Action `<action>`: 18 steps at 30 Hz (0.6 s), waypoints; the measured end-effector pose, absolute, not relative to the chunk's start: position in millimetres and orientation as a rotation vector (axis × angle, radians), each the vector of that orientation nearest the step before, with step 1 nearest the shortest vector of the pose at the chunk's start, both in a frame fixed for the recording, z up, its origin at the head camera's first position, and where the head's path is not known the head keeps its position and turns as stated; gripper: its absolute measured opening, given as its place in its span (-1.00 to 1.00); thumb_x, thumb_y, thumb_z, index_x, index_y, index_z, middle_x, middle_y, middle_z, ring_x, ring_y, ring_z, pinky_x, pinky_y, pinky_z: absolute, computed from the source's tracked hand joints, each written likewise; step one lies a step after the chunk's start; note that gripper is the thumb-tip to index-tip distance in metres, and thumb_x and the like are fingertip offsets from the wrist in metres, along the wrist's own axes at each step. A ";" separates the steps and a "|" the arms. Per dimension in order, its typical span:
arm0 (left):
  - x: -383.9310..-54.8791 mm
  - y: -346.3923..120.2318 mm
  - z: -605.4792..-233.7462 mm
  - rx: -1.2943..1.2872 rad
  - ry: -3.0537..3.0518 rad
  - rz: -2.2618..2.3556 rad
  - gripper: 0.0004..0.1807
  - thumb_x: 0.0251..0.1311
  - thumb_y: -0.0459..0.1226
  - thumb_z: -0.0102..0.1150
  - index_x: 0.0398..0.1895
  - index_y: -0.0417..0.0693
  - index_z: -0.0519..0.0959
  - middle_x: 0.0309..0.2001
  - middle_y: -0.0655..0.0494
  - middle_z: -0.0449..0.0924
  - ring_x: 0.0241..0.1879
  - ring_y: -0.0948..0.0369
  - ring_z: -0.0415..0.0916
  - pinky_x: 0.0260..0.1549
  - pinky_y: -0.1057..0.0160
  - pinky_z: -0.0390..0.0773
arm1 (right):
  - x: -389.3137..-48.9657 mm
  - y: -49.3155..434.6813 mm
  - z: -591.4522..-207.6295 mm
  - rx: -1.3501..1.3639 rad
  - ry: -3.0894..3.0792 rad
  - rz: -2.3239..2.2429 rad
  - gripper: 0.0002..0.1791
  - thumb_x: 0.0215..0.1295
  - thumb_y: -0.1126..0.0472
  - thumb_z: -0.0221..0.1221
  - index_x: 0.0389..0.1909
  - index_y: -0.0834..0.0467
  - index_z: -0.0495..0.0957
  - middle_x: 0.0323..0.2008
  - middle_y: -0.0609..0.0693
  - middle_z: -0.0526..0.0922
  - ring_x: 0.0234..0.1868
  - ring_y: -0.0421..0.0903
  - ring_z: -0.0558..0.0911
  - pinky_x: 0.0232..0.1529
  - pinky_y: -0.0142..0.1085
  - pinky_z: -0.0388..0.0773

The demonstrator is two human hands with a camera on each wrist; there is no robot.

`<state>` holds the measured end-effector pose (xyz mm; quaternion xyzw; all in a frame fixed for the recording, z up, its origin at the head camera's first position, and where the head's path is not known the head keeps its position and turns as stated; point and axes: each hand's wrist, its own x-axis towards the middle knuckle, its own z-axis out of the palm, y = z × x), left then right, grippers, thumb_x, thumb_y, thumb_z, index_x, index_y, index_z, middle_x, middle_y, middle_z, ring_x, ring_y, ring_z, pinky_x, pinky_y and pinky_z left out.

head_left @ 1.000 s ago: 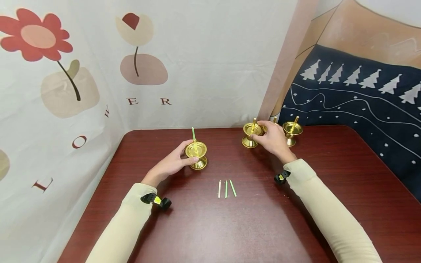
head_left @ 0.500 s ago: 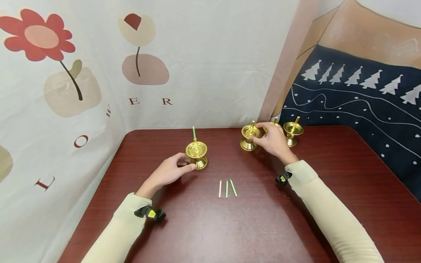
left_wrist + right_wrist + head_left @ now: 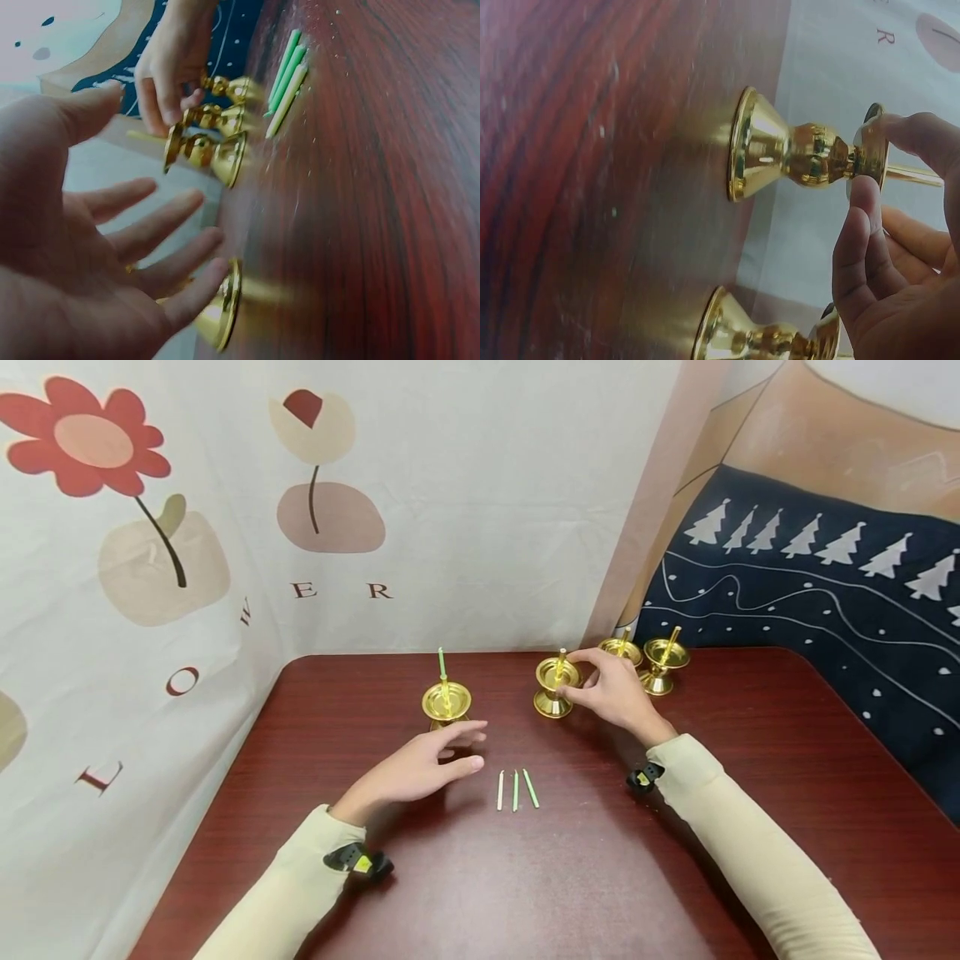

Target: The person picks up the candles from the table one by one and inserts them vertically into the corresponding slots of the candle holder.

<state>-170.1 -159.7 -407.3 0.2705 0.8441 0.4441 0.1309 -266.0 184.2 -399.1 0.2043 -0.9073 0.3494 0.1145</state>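
Near the middle of the far edge of the bench (image 3: 465,877), a gold holder (image 3: 553,700) is held upright by the right hand (image 3: 611,689), whose thumb and fingers pinch the rim of its shallow dish. A gold tube rises from the centre of that dish. Whether the foot touches the bench I cannot tell.

Just behind the right hand, close to the far edge, is a second holder (image 3: 634,653), partly hidden; beside it, toward the far right corner, stands a third (image 3: 660,668). Each has the same dish and upright tube.

Nearer the far left corner stands a fourth holder (image 3: 437,701), its tube carrying a green candle (image 3: 442,662) upright above the dish. In front of it is the left hand (image 3: 416,768), fingers spread and extended, gripping nothing and hiding most of the foot; contact with it is unclear.

Farther in from the far edge, between the hands, three candles lie side by side on the bench: one pale (image 3: 500,792), two green (image 3: 516,792).
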 end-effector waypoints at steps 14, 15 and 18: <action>-202.1 -114.4 -429.0 0.799 2.428 1.443 0.03 0.55 0.00 0.33 0.82 -0.10 -0.07 0.65 -0.27 0.26 0.62 -0.17 0.25 0.53 -0.21 0.30 | -252.7 164.2 -397.8 0.711 -2.669 1.037 -0.39 0.18 0.12 0.65 0.22 0.23 0.72 -0.40 -0.02 0.75 -0.43 -0.07 0.72 -0.15 -0.06 0.56; -203.6 -112.1 -429.0 0.780 2.428 1.449 0.04 0.55 -0.03 0.33 0.82 -0.09 -0.09 0.66 -0.28 0.24 0.63 -0.18 0.24 0.54 -0.21 0.29 | -251.8 162.8 -397.7 0.721 -2.660 1.045 -0.39 0.17 0.13 0.66 0.21 0.23 0.72 -0.42 -0.02 0.74 -0.43 -0.05 0.72 -0.23 -0.08 0.58; -206.9 -106.4 -427.2 0.738 2.428 1.464 0.06 0.54 -0.10 0.33 0.83 -0.08 -0.15 0.67 -0.27 0.21 0.64 -0.18 0.21 0.55 -0.19 0.26 | -250.0 158.4 -397.3 0.763 -2.635 1.058 -0.39 0.17 0.12 0.68 0.20 0.24 0.73 -0.43 -0.03 0.74 -0.44 -0.06 0.71 -0.32 -0.15 0.57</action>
